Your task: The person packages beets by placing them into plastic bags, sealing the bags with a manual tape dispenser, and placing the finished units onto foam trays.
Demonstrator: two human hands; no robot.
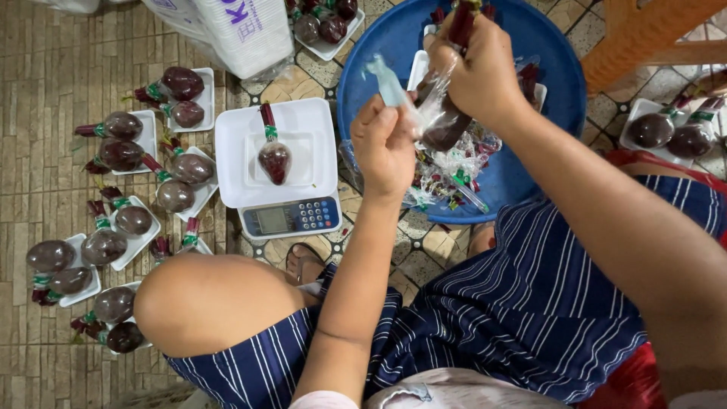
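My right hand (477,64) grips a dark red beet (445,129) by its stalk, holding it over the blue basin (386,45). Clear plastic wrap (435,106) hangs around the beet. My left hand (385,144) pinches a twisted end of that plastic (388,83) just left of the beet. A white digital scale (282,163) stands on the tiled floor to the left, with one wrapped beet (274,159) lying on a white tray on its pan.
Several white foam trays with wrapped beets (121,151) lie on the floor at left. More such trays (670,129) sit at right and at the top (326,26). A stack of foam trays (242,30) and an orange stool leg (644,30) stand behind.
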